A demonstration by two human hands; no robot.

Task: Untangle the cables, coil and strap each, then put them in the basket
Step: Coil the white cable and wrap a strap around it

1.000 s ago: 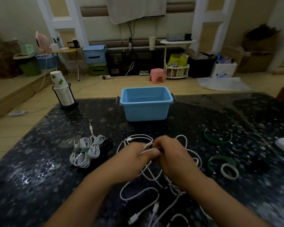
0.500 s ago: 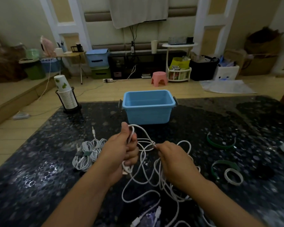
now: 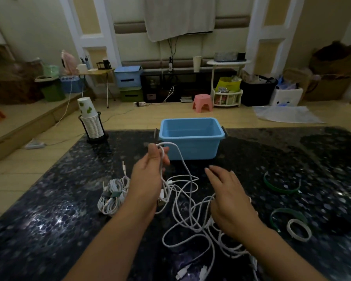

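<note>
Tangled white cables [image 3: 190,211], looping loosely

Cluttered home: stool [image 3: 203,103], storage boxes [image 3: 128,77]

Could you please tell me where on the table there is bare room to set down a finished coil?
Bare tabletop lies left of the strapped coils, and between the blue basket and the green strap. It is crowded in front of the hands, where the loose white cables sprawl, and by the straps at right.
</note>
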